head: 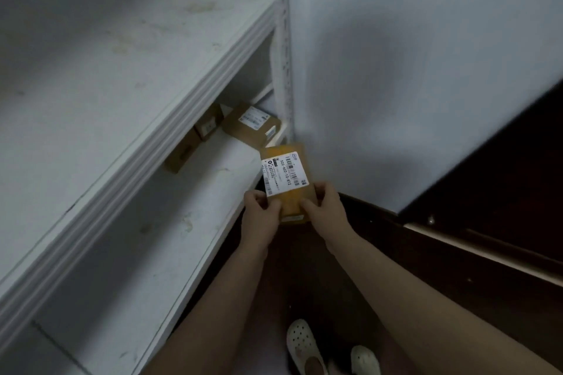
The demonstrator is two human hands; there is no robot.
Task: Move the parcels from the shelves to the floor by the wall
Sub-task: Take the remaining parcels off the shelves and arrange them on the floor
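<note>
Parcel [286, 173] between left hand [262, 216], right hand [323, 207]

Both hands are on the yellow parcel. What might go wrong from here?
The left hand and right hand pinch only the near end of the yellow parcel, so it may slip on the way down.
Brown boxes sit far back on the lower shelf, under the upper shelf; reaching them risks a bumped arm.

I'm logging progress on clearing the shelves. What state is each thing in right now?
Labelled parcel: lifted, held in both hands, label up.
Left hand: grips the parcel's left edge.
Right hand: grips the parcel's right edge.
Large box: lying on the lower shelf, far end.
Small box: same shelf, beside the large box.
Third box: same shelf, partly hidden by the upper shelf.
</note>
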